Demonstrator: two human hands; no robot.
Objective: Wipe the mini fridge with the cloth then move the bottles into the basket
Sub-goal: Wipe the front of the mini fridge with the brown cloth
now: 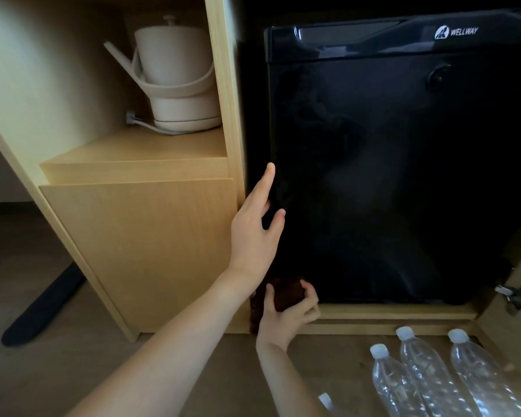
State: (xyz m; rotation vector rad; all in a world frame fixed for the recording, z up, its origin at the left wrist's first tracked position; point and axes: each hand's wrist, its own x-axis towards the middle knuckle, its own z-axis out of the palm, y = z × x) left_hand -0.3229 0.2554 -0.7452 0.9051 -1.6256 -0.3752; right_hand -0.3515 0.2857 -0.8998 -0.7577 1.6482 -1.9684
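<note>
The black mini fridge [403,176] stands in a wooden cabinet, door shut, filling the right half of the view. My left hand [256,233] rests with fingers spread at the door's left edge. Below it my right hand [286,314] is shut on a dark brown cloth [286,291], pressed near the fridge's bottom left corner. Several clear plastic water bottles with white caps [424,374] lie on the floor at the lower right. No basket is in view.
A cream electric kettle [175,79] sits on its base in the open wooden shelf on the left. A wooden cabinet front [139,251] lies below it. A dark desk foot [42,308] rests on the floor at left. A metal hinge [513,296] shows at right.
</note>
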